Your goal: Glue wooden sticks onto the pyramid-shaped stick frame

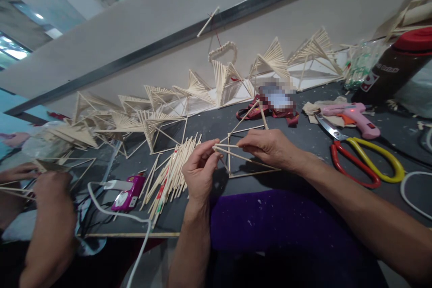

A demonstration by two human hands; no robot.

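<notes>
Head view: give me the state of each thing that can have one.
Left hand, fingers pinching a stick
Right hand, fingers pinching a stick
Stick frame, sides unfilled
Pink glue gun, on its side, red light lit
Scissors, lying flat, blade gap unclear
Bottle, red lid on
Loose sticks, heaped
Fan-shaped stick models, assembled

Cream wooden sticks (178,166), a few marked red or green, lie toward eight o'clock on the dark grey counter (205,127) with its pale specks, near a magenta-and-white socket block (128,195). Toward three o'clock sit a pink glue gun (364,119) and silver-bladed scissors (339,136), one handle red, one yellow. A purple cloth (249,220), pale-flecked, fills five o'clock; the lanyard (292,119) is maroon.
</notes>
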